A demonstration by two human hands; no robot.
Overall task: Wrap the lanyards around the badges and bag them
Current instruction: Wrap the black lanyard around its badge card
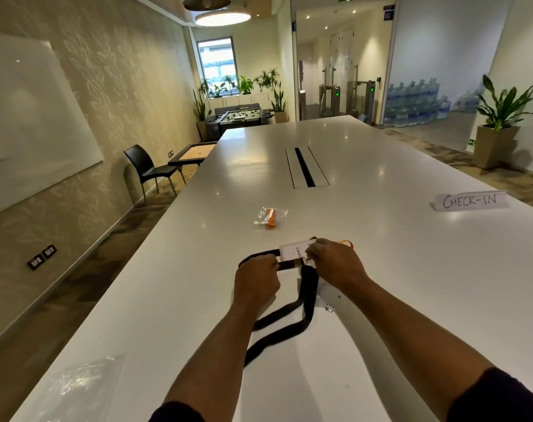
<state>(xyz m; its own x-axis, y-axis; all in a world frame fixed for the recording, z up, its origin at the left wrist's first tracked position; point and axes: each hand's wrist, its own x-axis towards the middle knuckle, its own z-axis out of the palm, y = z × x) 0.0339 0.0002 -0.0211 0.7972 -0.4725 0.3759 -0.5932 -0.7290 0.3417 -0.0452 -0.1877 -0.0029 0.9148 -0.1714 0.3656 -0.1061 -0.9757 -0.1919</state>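
Observation:
A white name badge lies on the white table in front of me. My right hand presses on the badge's near end and clip. My left hand pinches the black lanyard strap just left of the badge and holds it taut. The rest of the strap loops back toward me between my forearms. An orange lanyard bit pokes out behind my right hand. Farther away lies a small clear bag with an orange lanyard bundle inside. Another badge lies partly under the black strap.
Empty clear plastic bags lie at the table's near left corner. A folded "CHECK-IN" paper sign stands at the right. A cable slot runs down the table's middle. A black chair stands left of the table.

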